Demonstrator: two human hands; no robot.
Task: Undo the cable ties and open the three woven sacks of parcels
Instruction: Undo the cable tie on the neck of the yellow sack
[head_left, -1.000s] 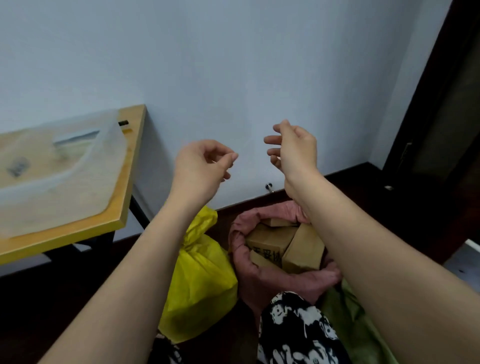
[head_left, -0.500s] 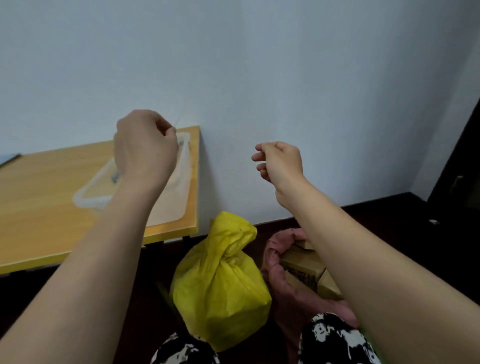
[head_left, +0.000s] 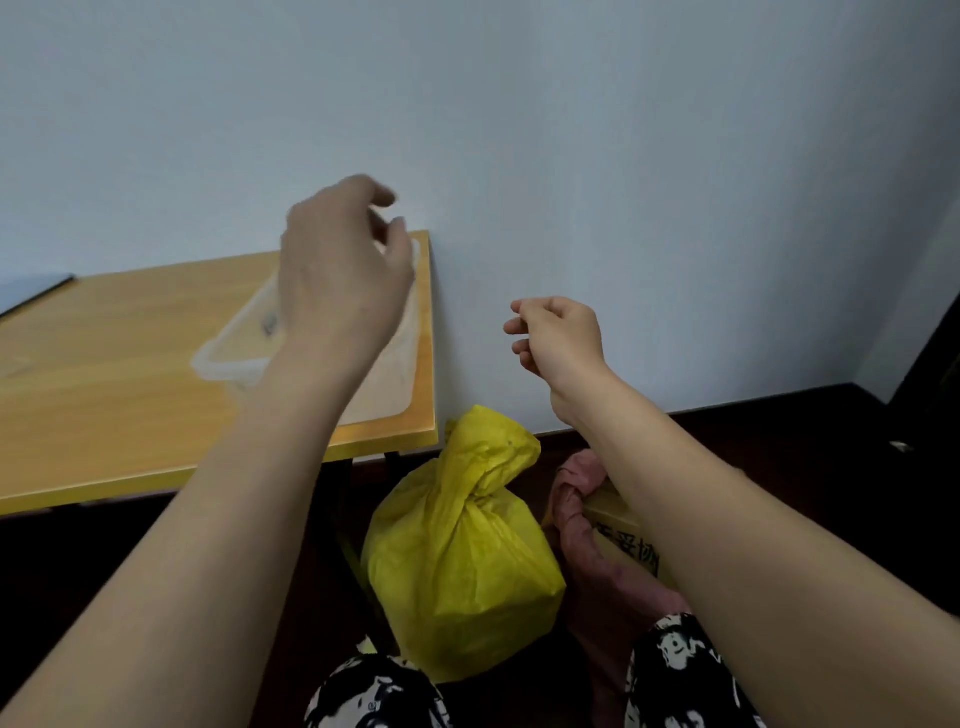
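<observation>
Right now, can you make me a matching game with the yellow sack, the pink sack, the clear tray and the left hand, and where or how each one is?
Things:
1. yellow sack
2. pink sack
3. clear tray
4. left hand

States:
A. on the wooden table
B. open, with a cardboard box showing inside
C. raised above the tray, fingers apart
D. on the floor, neck gathered shut

Pairs: 1-D, 2-B, 3-A, 4-C
</observation>
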